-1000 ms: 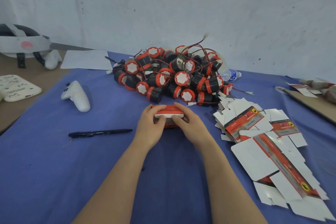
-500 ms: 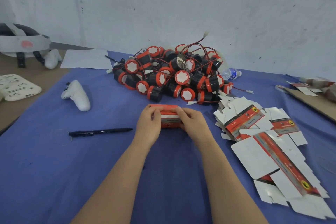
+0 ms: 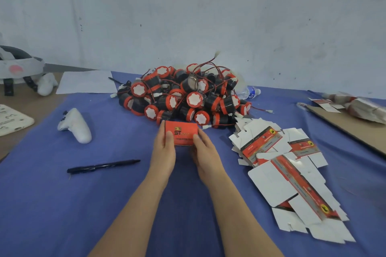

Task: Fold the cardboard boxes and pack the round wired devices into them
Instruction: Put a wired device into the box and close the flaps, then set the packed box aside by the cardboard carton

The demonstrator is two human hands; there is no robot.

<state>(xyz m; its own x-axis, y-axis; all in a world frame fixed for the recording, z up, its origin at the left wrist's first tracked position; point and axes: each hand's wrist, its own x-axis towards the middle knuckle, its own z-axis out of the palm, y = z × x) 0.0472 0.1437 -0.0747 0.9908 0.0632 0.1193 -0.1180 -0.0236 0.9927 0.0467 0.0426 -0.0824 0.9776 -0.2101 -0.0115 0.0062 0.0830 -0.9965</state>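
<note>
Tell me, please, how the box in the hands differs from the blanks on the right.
The folded box is closed into a block; the flat blanks lie unfolded. The folded box shows a red face; the flat blanks show mostly white. The left hand and right hand hold the folded box; the flat blanks rest loose on the cloth. Both carry red print.

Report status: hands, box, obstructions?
Both left hand and right hand grip the red box, printed face toward camera. Just behind it, device pile. Rightward flat blanks, leftward pen, both apart from hands.
</note>
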